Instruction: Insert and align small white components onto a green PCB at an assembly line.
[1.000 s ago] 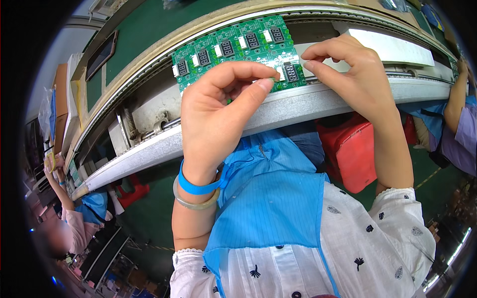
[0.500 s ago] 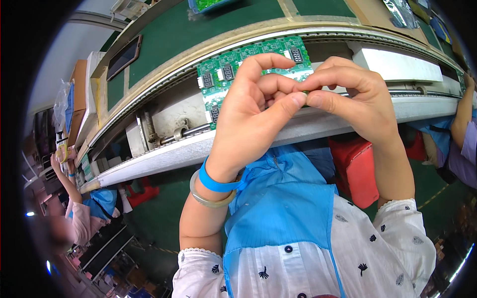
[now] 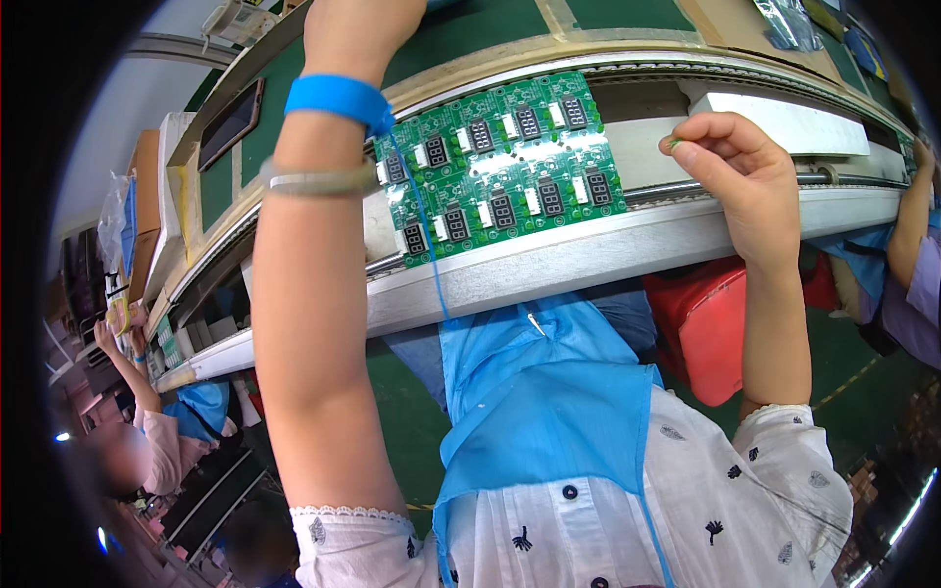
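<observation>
Circuit-board panel lies between your two arms: to the left of your right hand, and nearer your body than your left hand. Half a second ago your fingertips met over its right end; since then, your left hand has swung away past its far left corner, while your right hand has drawn off to the right. That leaves a tiny green part in your right hand alone, pinched between thumb and forefinger, and the digit displays your hands covered now show.

Your left fingers are cut off by the upper edge, so I cannot tell whether they grip anything. Just right of that hand, only a sliver of a blue rim shows. Your left forearm and blurred bangle hide the panel's left edge in places, and the blue cord from your wristband crosses in front. The green part is too small for its shape to be made out.
</observation>
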Available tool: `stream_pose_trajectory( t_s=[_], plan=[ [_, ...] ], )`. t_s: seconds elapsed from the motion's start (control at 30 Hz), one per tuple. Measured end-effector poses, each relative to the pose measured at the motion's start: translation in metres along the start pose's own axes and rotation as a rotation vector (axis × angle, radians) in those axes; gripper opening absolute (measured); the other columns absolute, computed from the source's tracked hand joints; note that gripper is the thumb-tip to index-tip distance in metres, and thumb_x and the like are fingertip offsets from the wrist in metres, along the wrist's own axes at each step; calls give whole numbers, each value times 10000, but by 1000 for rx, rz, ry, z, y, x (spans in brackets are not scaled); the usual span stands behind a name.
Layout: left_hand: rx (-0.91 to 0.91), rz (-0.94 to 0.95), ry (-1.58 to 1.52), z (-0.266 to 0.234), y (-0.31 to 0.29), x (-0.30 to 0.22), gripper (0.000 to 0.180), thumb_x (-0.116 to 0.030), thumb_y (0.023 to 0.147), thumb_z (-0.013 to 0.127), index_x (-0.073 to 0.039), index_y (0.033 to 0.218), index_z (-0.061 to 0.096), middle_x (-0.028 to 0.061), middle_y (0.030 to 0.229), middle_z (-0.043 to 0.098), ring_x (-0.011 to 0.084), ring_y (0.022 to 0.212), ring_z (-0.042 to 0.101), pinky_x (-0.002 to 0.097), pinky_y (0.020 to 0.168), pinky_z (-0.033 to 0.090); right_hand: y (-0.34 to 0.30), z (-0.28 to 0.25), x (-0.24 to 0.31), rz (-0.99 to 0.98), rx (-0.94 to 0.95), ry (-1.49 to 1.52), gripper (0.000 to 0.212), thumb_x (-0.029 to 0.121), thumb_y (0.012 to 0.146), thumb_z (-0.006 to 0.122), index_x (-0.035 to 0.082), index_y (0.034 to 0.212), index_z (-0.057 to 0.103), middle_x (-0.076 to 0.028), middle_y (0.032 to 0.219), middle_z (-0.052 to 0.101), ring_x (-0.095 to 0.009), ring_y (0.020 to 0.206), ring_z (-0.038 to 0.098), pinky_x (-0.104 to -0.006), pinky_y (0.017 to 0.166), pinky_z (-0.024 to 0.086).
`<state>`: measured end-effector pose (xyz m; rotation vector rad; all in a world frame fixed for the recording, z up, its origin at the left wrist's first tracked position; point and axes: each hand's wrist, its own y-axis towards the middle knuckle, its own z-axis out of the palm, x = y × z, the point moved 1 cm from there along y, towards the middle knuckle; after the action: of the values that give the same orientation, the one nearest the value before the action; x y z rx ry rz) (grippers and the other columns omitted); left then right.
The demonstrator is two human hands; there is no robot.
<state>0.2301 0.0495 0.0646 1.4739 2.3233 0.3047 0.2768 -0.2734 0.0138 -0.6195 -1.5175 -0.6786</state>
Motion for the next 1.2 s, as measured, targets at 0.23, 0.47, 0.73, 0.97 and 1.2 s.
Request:
stream_pose_trajectory(
  t_s=[0.23,0.47,0.73,0.97,1.2],
  plan=[
    [252,-154,-57,8,32,5,199,-171,745,775,1,844,780,208,786,726,322,717,719,397,735,577,-7,3,2,-6,50,-176,148,96,880,752,26,1011,759,-48,934,734,-112,864,654,-241,775,497],
    [136,-70,-135,4,24,2,193,-152,763,748,0,880,769,205,763,718,300,683,708,381,702,567,-7,12,5,-123,153,-499,161,115,868,726,17,993,754,-92,920,740,-182,840,677,-303,781,517],
    [70,-263,-531,-27,-10,-25,208,-155,829,722,28,925,749,93,793,713,164,687,634,287,669,528,-8,20,1,-357,215,-776,105,107,855,715,26,921,724,-113,867,701,-284,853,643,-379,765,512],
    [9,-188,-889,-38,-42,-42,150,-99,845,770,11,941,735,79,865,710,148,779,645,255,755,529,-9,22,0,-415,197,-832,95,93,847,724,27,915,724,-117,877,703,-284,860,646,-383,777,516],
    [18,-200,-1129,-40,-68,-47,171,-89,839,784,-3,972,720,82,892,712,150,828,664,258,801,538,-12,26,2,-440,200,-927,88,91,856,717,23,912,726,-119,892,707,-285,874,650,-384,787,515]
  ],
)
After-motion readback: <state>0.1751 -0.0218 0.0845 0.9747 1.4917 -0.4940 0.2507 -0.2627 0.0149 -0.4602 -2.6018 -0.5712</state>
